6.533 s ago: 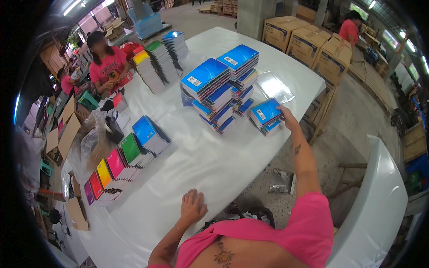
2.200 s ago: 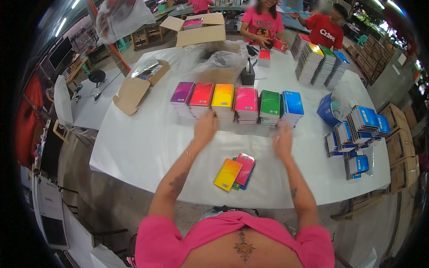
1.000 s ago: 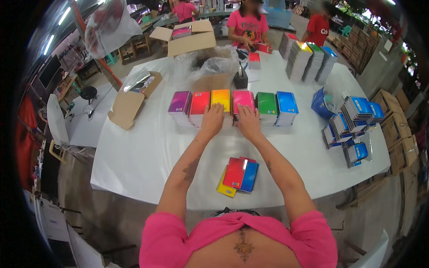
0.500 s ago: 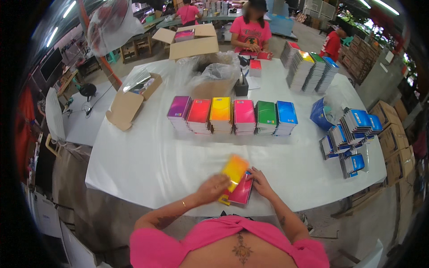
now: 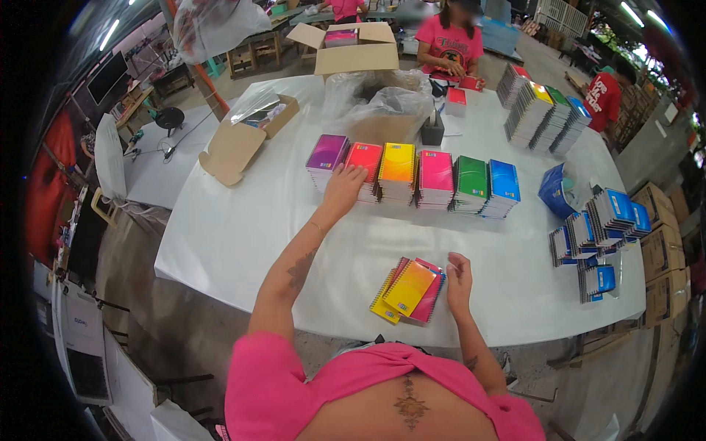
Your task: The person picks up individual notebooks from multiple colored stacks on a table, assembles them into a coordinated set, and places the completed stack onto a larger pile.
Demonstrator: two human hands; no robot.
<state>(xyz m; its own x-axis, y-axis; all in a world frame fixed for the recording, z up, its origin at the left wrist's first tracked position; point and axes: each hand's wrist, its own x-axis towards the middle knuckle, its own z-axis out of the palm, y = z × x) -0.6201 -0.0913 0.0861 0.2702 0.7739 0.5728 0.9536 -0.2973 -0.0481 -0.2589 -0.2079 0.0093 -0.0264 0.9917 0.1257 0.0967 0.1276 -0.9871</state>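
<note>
A row of spiral notebook stacks stands across the table: purple (image 5: 326,152), red (image 5: 365,155), yellow (image 5: 398,163), pink (image 5: 435,170), green (image 5: 471,178) and blue (image 5: 504,181). My left hand (image 5: 346,185) reaches to the red stack, its fingers stretched over the top notebook's near left part. Close to me lies a loose, fanned pile of notebooks, topped by a yellow notebook (image 5: 410,288), with pink, red and another yellow showing beneath. Just right of that pile, my right hand (image 5: 460,275) is empty, its fingers loosely bent and apart.
Blue notebook stacks (image 5: 614,209) and a blue basket (image 5: 553,192) occupy the right side. Taller notebook stacks (image 5: 531,114) stand farther back. An open cardboard box (image 5: 246,137), clear plastic (image 5: 390,110) and a black holder (image 5: 432,132) sit beyond the row. A co-worker (image 5: 450,48) handles red notebooks opposite.
My left hand has laid the yellow notebook on the near pile and moved forward to the red stack. My right hand has come off the pile. The view has shifted.
</note>
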